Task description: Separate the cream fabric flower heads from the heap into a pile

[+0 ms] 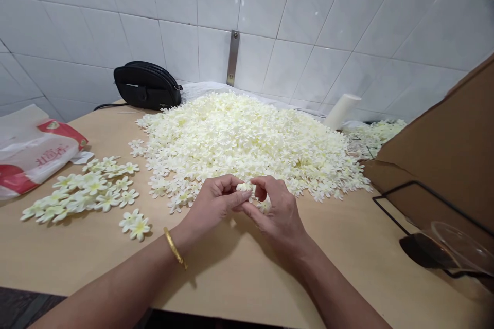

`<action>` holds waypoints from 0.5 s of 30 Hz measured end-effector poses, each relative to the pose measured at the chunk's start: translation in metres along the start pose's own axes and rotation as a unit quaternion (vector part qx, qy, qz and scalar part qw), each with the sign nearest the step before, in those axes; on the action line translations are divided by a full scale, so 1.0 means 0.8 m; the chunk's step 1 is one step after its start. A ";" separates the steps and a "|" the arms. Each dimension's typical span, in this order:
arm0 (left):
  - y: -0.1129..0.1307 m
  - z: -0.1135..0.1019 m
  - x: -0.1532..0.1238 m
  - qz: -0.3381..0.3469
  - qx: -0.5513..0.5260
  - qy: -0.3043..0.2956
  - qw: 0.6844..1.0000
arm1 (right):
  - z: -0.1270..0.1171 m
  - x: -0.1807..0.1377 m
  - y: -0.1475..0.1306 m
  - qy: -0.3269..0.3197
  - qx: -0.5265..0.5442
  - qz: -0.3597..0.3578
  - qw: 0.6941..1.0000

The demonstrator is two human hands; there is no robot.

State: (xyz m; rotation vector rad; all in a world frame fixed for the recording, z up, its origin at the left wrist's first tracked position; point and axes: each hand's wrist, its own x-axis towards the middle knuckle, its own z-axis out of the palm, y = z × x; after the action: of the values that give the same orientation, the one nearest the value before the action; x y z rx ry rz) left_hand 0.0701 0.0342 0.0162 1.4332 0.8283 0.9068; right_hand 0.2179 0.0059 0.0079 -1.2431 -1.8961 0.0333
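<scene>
Both hands meet over the front of the table, pinching small white artificial flowers [244,186] between thumbs and fingertips. My left hand [218,198], with a gold bangle on its wrist, grips them from the left. From the right, my right hand [277,208] closes its thumb and index finger on the same flowers. Just behind the hands rises a wide heap of loose white-yellow artificial flowers [239,133]. Left of my left hand lie a small cluster of flowers [135,224] and a larger group of flowers [85,187].
A black bag [146,85] stands against the tiled wall. At the left edge is a red-and-white plastic bag [34,149]. On the right are a cardboard box [443,149], a black wire frame [417,185] and a pale cylinder [342,111] behind the heap.
</scene>
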 end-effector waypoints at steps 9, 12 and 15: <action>-0.005 0.009 -0.007 0.141 0.226 0.073 0.961 | -0.009 0.007 -0.001 -0.064 0.217 0.123 0.966; -0.010 0.009 -0.008 0.168 0.265 0.076 0.946 | -0.005 0.007 -0.008 -0.085 0.187 0.118 0.972; -0.008 0.008 -0.006 0.161 0.247 0.055 0.954 | -0.005 0.008 -0.016 -0.110 0.206 0.119 0.965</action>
State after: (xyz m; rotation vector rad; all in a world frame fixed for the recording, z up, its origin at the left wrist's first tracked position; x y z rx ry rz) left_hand 0.0737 0.0271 0.0094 2.0115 0.9663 1.0788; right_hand 0.2100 0.0023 0.0202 -1.2019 -1.7886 0.6848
